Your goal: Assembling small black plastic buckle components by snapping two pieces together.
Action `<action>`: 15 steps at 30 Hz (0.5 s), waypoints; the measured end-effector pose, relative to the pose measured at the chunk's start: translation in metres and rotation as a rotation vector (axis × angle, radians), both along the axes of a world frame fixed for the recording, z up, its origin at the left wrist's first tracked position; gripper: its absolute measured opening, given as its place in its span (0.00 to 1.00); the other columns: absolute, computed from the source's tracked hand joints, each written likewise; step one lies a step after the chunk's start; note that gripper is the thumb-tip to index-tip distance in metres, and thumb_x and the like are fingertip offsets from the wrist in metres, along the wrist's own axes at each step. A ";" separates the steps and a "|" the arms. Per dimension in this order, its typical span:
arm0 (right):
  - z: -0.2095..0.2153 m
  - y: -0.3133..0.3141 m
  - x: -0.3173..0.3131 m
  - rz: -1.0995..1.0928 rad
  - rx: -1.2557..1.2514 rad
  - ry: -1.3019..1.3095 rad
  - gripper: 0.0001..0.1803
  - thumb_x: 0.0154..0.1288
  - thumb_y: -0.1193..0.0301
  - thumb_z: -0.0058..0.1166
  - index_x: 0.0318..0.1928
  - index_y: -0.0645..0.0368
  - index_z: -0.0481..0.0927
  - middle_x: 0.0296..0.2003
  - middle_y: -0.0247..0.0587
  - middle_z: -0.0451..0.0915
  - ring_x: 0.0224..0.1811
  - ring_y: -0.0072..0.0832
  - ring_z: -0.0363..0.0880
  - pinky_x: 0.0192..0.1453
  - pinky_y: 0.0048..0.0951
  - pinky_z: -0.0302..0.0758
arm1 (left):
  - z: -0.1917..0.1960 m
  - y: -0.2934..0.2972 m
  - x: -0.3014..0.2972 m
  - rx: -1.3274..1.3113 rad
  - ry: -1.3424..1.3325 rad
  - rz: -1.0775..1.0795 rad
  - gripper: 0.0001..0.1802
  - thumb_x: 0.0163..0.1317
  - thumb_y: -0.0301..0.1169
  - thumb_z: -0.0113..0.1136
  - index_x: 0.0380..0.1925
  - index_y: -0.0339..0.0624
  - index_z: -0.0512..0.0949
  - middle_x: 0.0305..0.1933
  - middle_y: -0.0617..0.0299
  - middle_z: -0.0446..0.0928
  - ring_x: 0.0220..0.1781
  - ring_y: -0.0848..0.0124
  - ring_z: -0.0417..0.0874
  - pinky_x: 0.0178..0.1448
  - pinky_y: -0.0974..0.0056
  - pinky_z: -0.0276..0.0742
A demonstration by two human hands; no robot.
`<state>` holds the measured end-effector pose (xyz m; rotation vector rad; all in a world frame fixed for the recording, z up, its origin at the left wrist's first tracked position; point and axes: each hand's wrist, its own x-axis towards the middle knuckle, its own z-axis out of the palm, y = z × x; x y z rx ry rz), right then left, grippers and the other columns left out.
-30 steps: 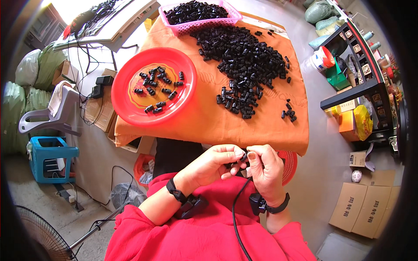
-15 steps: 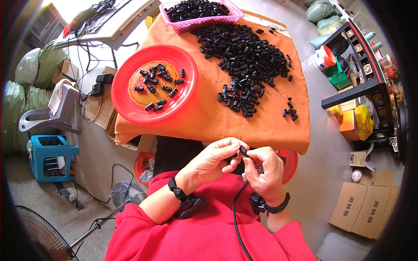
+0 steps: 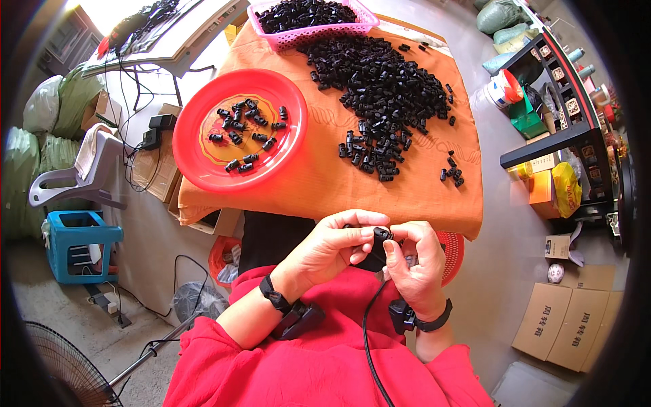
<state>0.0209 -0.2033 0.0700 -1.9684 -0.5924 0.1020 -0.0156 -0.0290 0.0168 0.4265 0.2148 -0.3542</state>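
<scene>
Above my lap, just off the table's near edge, both hands meet at a small black cylindrical plastic piece (image 3: 382,234). My left hand (image 3: 325,245) pinches its left side between thumb and fingers; a bit of black also shows under the index finger. At the right end, the thumb and index finger of my right hand (image 3: 419,258) close on the same piece. Similar black pieces (image 3: 235,125) lie scattered on a round red plate (image 3: 186,152) at the left of the table. A large heap of them (image 3: 386,85) spreads over the orange cloth (image 3: 298,200).
A pink basket (image 3: 288,42) full of black pieces stands at the far edge. Partly under the table's near edge is a red basket (image 3: 453,254). A black cable (image 3: 367,332) hangs over my lap. Left is a blue stool (image 3: 78,247); right, cardboard (image 3: 566,322) and a shelf (image 3: 542,149).
The black piece has turned to lie more sideways between my fingers. My left index finger now stretches further over it, and my right thumb and finger have shifted slightly.
</scene>
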 end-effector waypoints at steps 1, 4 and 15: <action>-0.002 0.000 0.003 0.021 -0.017 -0.114 0.14 0.58 0.81 0.64 0.44 0.59 0.77 0.36 0.44 0.80 0.33 0.36 0.82 0.35 0.33 0.78 | 0.002 0.000 0.000 0.000 0.000 0.000 0.17 0.68 0.27 0.60 0.56 0.34 0.76 0.39 0.62 0.79 0.34 0.79 0.77 0.32 0.76 0.70; -0.005 -0.001 0.006 0.045 -0.027 -0.234 0.15 0.58 0.82 0.64 0.45 0.59 0.77 0.36 0.44 0.80 0.34 0.37 0.82 0.35 0.34 0.79 | 0.006 0.000 0.002 -0.008 -0.009 0.006 0.18 0.67 0.28 0.61 0.56 0.35 0.76 0.39 0.64 0.79 0.35 0.79 0.77 0.33 0.76 0.70; 0.015 0.011 0.037 0.140 -0.086 -0.536 0.18 0.54 0.80 0.67 0.45 0.58 0.78 0.35 0.43 0.79 0.31 0.40 0.82 0.33 0.36 0.79 | 0.015 0.001 0.022 -0.059 -0.020 -0.034 0.13 0.69 0.35 0.61 0.48 0.40 0.78 0.37 0.69 0.76 0.31 0.80 0.69 0.34 0.75 0.64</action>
